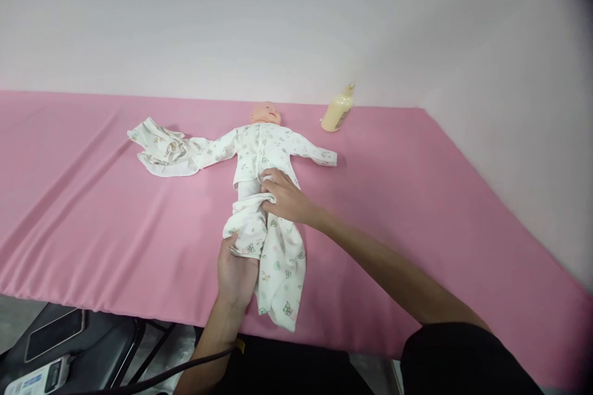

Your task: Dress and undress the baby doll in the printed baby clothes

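A baby doll (265,113) lies on its back on the pink-covered table, head toward the wall, in a white printed long-sleeved shirt (260,147). White printed baby pants (283,274) lie over its lower body, one leg stretched toward the near edge. My left hand (237,274) grips the bunched left pant leg at its cuff, thumb outside; its other fingers are hidden under or inside the cloth. Closed on the waistband, my right hand (288,199) is at the doll's middle, just below the shirt hem. The doll's legs are mostly hidden by the cloth.
Crumpled white printed cloth (169,151) lies by the doll's sleeve on the left. A pale yellow pump bottle (337,112) stands at the back right. Below the table's left front, a black chair (104,336) bears a phone (55,333) and a small white device (39,379).
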`<state>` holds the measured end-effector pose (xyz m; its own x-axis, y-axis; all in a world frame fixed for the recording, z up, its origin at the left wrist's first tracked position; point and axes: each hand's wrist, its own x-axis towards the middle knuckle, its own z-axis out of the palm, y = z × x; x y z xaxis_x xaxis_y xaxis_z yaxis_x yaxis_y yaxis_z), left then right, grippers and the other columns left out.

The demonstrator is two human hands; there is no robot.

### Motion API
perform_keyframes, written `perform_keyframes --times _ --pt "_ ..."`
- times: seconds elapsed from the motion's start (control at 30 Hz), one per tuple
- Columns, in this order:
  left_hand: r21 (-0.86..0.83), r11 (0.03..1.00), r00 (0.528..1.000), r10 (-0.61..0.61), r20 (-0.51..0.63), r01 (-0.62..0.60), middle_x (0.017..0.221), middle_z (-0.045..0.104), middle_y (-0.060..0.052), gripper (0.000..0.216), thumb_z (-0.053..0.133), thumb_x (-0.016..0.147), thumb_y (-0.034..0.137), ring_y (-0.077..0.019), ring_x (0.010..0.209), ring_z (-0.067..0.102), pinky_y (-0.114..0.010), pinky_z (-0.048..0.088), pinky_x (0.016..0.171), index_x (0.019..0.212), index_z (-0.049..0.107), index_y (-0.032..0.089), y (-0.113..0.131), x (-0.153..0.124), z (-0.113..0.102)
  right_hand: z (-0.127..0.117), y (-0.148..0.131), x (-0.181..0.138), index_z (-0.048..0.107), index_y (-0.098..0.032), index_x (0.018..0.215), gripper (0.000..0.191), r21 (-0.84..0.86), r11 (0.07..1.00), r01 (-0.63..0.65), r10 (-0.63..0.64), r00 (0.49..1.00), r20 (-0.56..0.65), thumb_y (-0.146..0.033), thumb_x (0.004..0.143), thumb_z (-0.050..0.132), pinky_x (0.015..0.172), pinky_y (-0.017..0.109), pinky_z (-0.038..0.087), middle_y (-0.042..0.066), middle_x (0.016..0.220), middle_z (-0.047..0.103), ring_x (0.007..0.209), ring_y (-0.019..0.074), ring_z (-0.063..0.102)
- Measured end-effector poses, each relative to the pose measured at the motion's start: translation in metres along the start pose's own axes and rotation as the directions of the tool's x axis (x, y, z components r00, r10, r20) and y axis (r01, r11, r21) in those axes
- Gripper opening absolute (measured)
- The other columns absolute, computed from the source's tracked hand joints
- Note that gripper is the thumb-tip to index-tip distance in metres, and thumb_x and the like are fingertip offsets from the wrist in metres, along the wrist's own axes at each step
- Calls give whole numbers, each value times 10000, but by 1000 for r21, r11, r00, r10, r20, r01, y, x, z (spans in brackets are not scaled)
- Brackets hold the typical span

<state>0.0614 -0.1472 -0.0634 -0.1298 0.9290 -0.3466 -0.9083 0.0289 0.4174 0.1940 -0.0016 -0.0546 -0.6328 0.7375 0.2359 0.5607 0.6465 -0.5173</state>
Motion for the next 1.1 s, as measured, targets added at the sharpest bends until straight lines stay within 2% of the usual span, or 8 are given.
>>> perform_keyframes --times 0.1,0.3,0.47,0.6,0.7,0.83,1.0,1.1 --pt "10 1000 1000 -4 -4 4 1273 711 -115 442 607 856 200 -294 1289 605 -422 482 1085 1292 667 150 0 0 2 2 3 2 543 -195 914 113 -37 999 13 -13 1000 -15 -139 816 530 1044 486 401 139 1455 425 1253 299 485" --pt "4 1000 1000 -18 -3 18 1261 718 -115 437 608 862 215 -296 1270 620 -418 497 1068 1289 671 150 2 1 5 4 -1 8 521 -201 960 180 -37 998 -46 44 998 -40 -95 819 484 932 404 463 131 1397 511 1097 252 581" --pt "78 997 997 -14 -73 20 1212 736 -108 379 656 875 252 -260 1144 686 -377 520 1024 1236 700 146 3 2 4 7 -11 3 573 -174 1112 315 -193 975 108 -125 989 -78 -63 837 468 1044 446 391 155 1320 523 1204 279 513" --pt "120 991 996 -42 -82 51 1177 747 -94 350 656 884 282 -238 1065 706 -365 540 964 1208 709 159 3 2 5 -4 -20 0 599 -200 1140 259 -33 982 185 -183 982 55 -202 883 571 1003 418 418 101 1177 576 1096 244 538" --pt "125 991 996 -47 -78 56 1144 756 -81 333 652 886 266 -213 998 717 -342 545 932 1198 712 169 3 3 6 -15 -24 4 600 -215 1092 259 124 991 55 -78 978 193 -375 892 638 880 361 455 67 1119 619 1046 231 566" --pt "86 996 999 -33 -33 36 1141 757 -70 346 619 902 236 -210 999 716 -339 535 953 1235 698 184 4 2 7 -17 -25 15 558 -202 890 132 98 994 -55 21 947 320 -321 872 614 721 310 434 48 951 637 875 209 582" --pt "73 997 999 -35 -23 36 1182 748 -76 415 617 915 258 -249 1147 677 -382 511 1024 1325 652 208 4 -3 6 -9 -20 18 509 -204 854 102 30 996 81 -85 982 167 -210 804 598 917 408 452 96 1170 593 1117 264 521" --pt "62 998 999 -31 -8 31 1222 733 -92 451 612 916 268 -257 1187 661 -392 493 1057 1361 627 193 2 -7 4 -5 -16 17 526 -202 931 129 51 995 85 -90 989 115 -179 810 565 948 415 455 113 1277 571 1192 268 499"
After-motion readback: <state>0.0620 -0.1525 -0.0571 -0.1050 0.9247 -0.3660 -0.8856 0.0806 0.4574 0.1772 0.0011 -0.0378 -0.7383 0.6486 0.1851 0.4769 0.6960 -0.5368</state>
